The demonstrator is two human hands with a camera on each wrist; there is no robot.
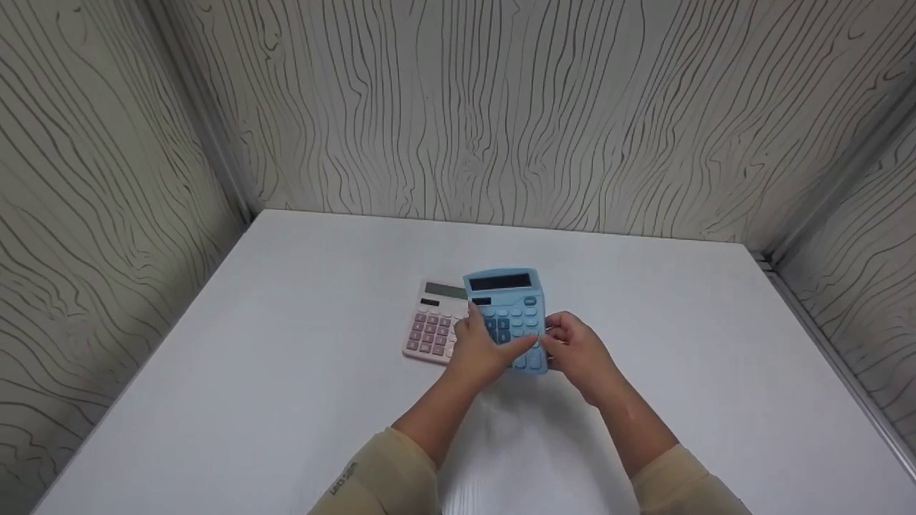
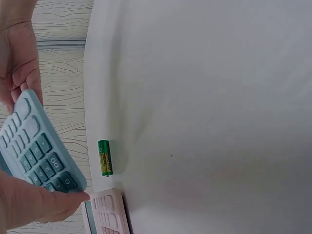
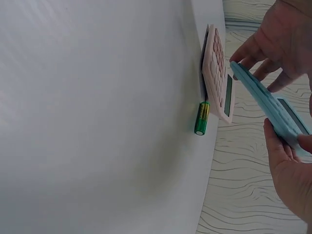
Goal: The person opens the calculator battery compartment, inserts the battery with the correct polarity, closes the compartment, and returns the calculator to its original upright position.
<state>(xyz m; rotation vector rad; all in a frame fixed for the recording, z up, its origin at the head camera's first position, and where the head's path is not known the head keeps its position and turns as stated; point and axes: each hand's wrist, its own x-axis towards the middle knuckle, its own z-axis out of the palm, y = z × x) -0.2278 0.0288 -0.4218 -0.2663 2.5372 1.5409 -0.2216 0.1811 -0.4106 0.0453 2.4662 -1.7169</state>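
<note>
A light-blue calculator (image 1: 504, 304) is held tilted above the white table, its screen at the far end. My left hand (image 1: 478, 354) grips it from the left, the thumb lying across the keys. At the right edge, my right hand (image 1: 581, 356) pinches the same calculator between thumb and fingers. A pink calculator (image 1: 431, 325) lies face up on the table to the left, partly covered by the blue one and my left hand. Both wrist views show a green battery (image 2: 105, 158) on the table near the pink calculator; the head view hides it.
The white table (image 1: 250, 372) ends at a wood-grain patterned wall (image 1: 458, 114) at the back. Similar panels rise on the left and right, with metal strips in the corners.
</note>
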